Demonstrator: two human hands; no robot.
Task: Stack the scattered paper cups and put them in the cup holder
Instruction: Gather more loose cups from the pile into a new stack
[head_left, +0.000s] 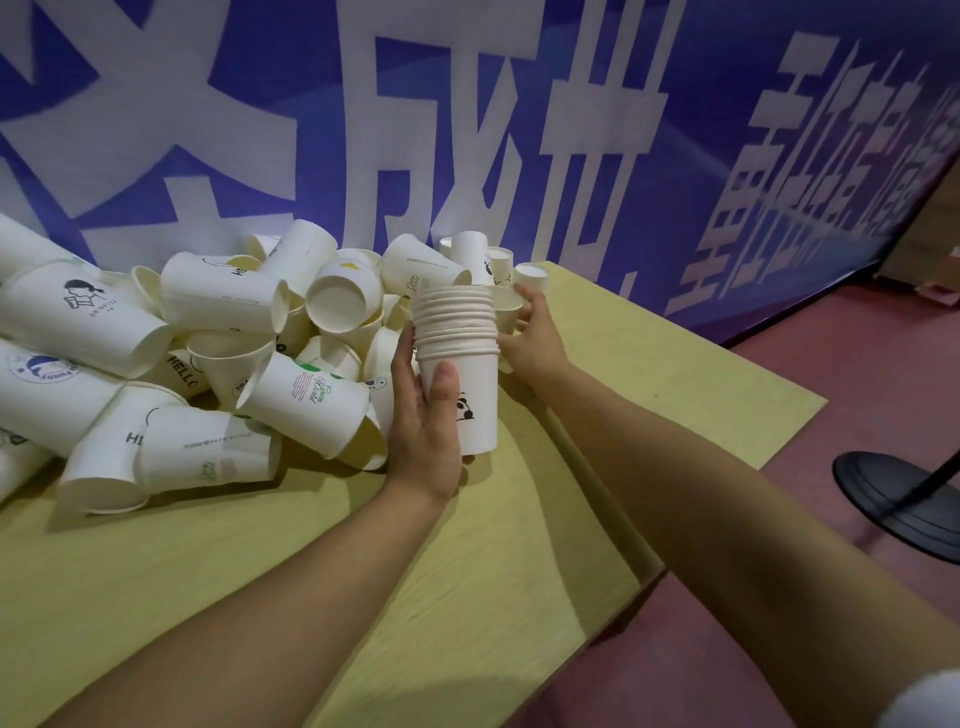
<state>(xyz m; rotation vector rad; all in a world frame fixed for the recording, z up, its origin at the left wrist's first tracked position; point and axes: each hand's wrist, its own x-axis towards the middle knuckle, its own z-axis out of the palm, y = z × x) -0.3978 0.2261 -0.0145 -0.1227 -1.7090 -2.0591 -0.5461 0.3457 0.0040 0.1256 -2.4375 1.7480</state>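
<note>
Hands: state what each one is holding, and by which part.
Left hand grips the cup stack by the bottom cup's side wall. Right hand reaches behind the stack; its hold cannot be told.

A yellow-green table top (519, 545) with a faint wood grain is seen filling the lower left, its right edge stepped where a second panel juts further out. Behind it a blue banner (727, 156) printed with large white characters is hung as a backdrop and runs off to the right. A dark red floor (857, 364) is shown on the right, where a black round stand base (893, 499) is set, a thin dark pole rising from it
</note>
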